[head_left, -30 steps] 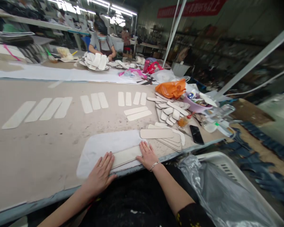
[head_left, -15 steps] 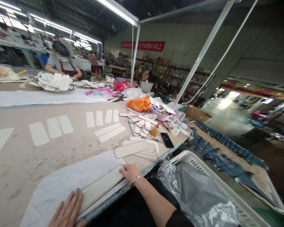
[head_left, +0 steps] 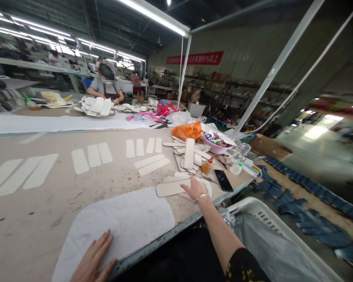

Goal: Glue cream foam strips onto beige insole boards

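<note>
My left hand (head_left: 94, 256) lies flat with fingers spread on the white cloth sheet (head_left: 126, 213) near the table's front edge. My right hand (head_left: 195, 188) reaches out over a stack of long off-white panels (head_left: 170, 188), thumb and fingers apart, with nothing seen in its grasp. Whether it touches the top panel, I cannot tell. Just beyond its fingertips is a pile of smaller off-white pieces (head_left: 179, 161). One pale strip (head_left: 190, 153) stands out lengthwise at that pile, either on it or just above it.
Right of the pile are a glue bottle (head_left: 206, 166), a phone (head_left: 223, 180) and a pink basin (head_left: 217, 147). An orange bag (head_left: 186, 131) lies behind. Pale cut pieces (head_left: 98, 155) are spread leftward. A white crate (head_left: 250, 203) stands beside the table; a co-worker (head_left: 107, 84) sits opposite.
The long panel under both hands has left the white cloth. My right hand has moved forward and right, and a pale strip now shows at the far pile. The view has shifted left.
</note>
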### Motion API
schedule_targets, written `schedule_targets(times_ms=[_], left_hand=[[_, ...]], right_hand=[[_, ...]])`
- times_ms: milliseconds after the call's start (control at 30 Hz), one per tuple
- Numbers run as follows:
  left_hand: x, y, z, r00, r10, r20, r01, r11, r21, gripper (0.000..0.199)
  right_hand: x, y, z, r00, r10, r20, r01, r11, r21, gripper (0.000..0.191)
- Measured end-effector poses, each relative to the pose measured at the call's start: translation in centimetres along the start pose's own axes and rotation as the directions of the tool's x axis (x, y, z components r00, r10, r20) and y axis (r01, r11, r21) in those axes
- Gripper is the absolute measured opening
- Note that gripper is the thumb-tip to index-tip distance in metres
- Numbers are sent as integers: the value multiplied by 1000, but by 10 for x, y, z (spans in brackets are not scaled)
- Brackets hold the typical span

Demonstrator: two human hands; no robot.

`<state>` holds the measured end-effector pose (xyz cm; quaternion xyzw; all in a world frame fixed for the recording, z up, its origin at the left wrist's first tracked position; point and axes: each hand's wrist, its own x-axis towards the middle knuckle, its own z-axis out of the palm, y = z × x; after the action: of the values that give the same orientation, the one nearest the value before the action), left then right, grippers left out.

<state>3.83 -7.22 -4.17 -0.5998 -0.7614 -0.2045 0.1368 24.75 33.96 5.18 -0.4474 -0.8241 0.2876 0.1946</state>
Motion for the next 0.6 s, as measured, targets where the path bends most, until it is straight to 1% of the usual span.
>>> schedule_targets(times_ms=[33, 67, 100, 133, 167, 200, 267, 333, 400, 533, 600], left_hand=[[1, 1, -2, 1000, -9, -6, 9, 1000, 10, 69], [1, 3, -4, 1000, -14, -12, 15, 1000, 20, 69], [2, 4, -6, 1000, -14, -17, 15, 1000, 27, 69], [3, 6, -9, 1000, -12, -17, 13, 999, 33, 68], [4, 7, -11, 1000, -9, -17, 10, 999, 36, 67], [4, 8, -14, 1000, -6, -16, 7, 999, 36, 66], [5, 9, -17, 1000, -6, -20, 7, 999, 35, 63], [6, 9, -19, 999, -3, -39, 4, 1000, 27, 59], [5, 8, -18, 999, -3, -53, 4, 1000, 16, 56], [3, 4, -12, 999, -3, -44, 3, 1000, 4, 57], [2, 2, -10, 998, 11, -55, -11, 1000, -2, 57]], right_hand=[[-4, 2, 8, 995, -83, 60, 87, 994, -66, 66], [-8, 4, 16, 975, -169, 143, 190, 971, -145, 73], [-11, 5, 23, 941, -242, 236, 295, 930, -221, 74], [-12, 7, 30, 902, -294, 318, 385, 880, -279, 70], [-13, 8, 35, 868, -324, 376, 448, 838, -312, 63], [-13, 8, 38, 848, -339, 408, 480, 816, -320, 53], [-11, 8, 39, 829, -360, 428, 509, 804, -309, 39], [-10, 7, 38, 831, -370, 416, 512, 801, -310, 36], [-9, 6, 36, 839, -372, 397, 508, 797, -328, 39], [-4, 5, 38, 853, -345, 391, 490, 789, -370, 58], [0, 4, 40, 858, -341, 384, 486, 781, -392, 58]])
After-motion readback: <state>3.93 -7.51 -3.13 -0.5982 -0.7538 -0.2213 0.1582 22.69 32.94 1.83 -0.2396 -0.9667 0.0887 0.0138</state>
